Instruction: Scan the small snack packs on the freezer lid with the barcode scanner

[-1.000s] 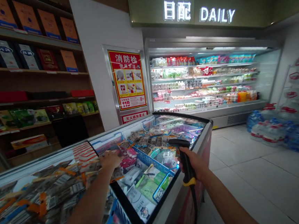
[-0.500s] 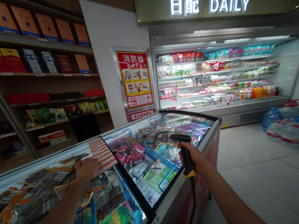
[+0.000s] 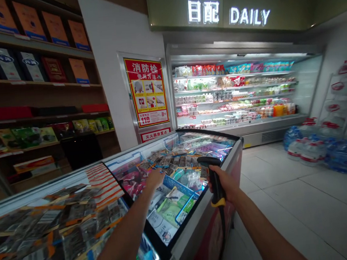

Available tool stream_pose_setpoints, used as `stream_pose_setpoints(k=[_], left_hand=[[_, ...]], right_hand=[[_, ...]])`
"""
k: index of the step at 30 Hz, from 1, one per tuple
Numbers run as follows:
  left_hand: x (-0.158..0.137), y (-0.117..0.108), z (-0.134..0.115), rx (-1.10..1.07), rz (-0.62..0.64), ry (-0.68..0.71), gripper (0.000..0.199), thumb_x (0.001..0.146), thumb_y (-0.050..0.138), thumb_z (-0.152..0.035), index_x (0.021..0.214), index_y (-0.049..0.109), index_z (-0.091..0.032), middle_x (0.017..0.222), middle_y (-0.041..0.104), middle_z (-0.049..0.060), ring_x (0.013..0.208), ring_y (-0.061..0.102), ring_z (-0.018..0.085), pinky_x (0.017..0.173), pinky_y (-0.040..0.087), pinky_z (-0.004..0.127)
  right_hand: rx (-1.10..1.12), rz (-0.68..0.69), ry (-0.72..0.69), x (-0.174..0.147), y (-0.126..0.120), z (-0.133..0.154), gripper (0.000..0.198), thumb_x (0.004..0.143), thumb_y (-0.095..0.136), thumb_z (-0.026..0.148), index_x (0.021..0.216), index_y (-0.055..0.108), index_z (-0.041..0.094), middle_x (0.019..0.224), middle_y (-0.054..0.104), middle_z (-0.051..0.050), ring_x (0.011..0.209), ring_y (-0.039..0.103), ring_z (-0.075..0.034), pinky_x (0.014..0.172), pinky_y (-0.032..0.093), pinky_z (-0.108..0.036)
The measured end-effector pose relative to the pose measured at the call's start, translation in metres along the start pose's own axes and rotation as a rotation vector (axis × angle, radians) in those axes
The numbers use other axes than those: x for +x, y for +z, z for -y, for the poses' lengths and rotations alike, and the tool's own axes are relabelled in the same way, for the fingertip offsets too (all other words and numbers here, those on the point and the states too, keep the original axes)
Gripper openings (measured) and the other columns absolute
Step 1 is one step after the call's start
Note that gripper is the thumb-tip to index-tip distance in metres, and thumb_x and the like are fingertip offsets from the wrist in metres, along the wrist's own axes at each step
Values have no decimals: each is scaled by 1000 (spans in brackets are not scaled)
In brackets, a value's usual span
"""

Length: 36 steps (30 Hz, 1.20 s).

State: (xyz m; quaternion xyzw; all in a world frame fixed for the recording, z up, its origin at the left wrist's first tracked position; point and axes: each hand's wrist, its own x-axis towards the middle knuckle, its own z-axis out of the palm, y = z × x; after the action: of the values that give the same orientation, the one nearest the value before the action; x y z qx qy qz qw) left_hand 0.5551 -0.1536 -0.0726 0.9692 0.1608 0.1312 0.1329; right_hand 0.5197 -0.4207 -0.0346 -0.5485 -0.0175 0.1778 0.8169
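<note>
My right hand (image 3: 224,182) is wrapped round the grip of a black and yellow barcode scanner (image 3: 216,181), whose cord hangs down beside the chest freezer (image 3: 200,228). My left hand (image 3: 155,179) reaches over the freezer's glass top, at the near left end of a spread of small dark flat packets (image 3: 182,160). Its fingers point forward, partly hidden by the back of the hand, and I see nothing held in them. A larger heap of similar packets (image 3: 76,231) with orange edges lies on the glass to the left, near a red-and-white striped sheet (image 3: 103,184).
Under the glass, a blue basket (image 3: 181,184) and bagged frozen goods fill the freezer. Shelves with boxes (image 3: 54,69) stand at the left. A lit open refrigerator (image 3: 234,96) is behind, with large water bottles (image 3: 346,157) on the floor at the right.
My left hand has left the near heap of packets and moved right and forward to the far packets. The right hand still holds the scanner. The view has turned slightly right.
</note>
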Motion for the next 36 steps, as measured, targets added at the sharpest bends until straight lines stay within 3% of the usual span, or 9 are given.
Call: stream_pose_setpoints(k=[3,6,11,16,25,31,36], left_hand=[[7,24,-27,-4,0,-82,42,74,36,-45,103,54,-20,102,57,13,96,50,27,74,39,37],[11,35,-37,-28,-51,-189,49,71,40,-49,110,50,-22,108,52,15,105,42,34,79,33,48],[14,37,-29,-245,-50,-56,52,62,55,-23,114,48,-21,105,55,11,101,47,27,83,35,39],[3,22,-5,-394,-71,23,56,61,54,-11,116,45,-12,106,55,9,90,54,15,75,41,20],[-27,-22,47,-754,-111,104,64,58,56,-5,119,40,-16,114,49,7,89,54,15,75,46,25],[-32,-34,59,-726,-179,179,62,58,54,-9,118,40,-15,121,42,9,92,51,16,80,44,28],[-36,-49,81,-494,-235,91,62,59,53,-12,119,40,-15,116,46,7,97,50,16,84,40,26]], right_hand=[[-17,-7,27,6,0,-5,23,69,50,39,71,46,16,48,48,3,37,44,-9,33,36,-20],[-38,-10,49,9,2,-8,24,69,49,40,73,46,16,48,48,3,36,44,-9,33,36,-20],[-80,30,63,3,14,-14,27,67,49,41,76,47,16,49,49,3,36,45,-9,34,37,-21],[-93,124,101,-10,34,-24,28,68,48,42,77,48,16,49,49,3,37,46,-9,34,37,-21],[-115,264,127,-38,76,-29,26,69,47,42,74,48,16,49,48,4,36,44,-9,33,35,-20],[-111,290,138,-45,86,-31,27,69,47,41,75,48,15,48,48,3,36,44,-8,33,34,-19],[-124,217,92,-45,86,-26,24,70,46,39,74,47,15,47,47,4,35,44,-8,33,34,-19]])
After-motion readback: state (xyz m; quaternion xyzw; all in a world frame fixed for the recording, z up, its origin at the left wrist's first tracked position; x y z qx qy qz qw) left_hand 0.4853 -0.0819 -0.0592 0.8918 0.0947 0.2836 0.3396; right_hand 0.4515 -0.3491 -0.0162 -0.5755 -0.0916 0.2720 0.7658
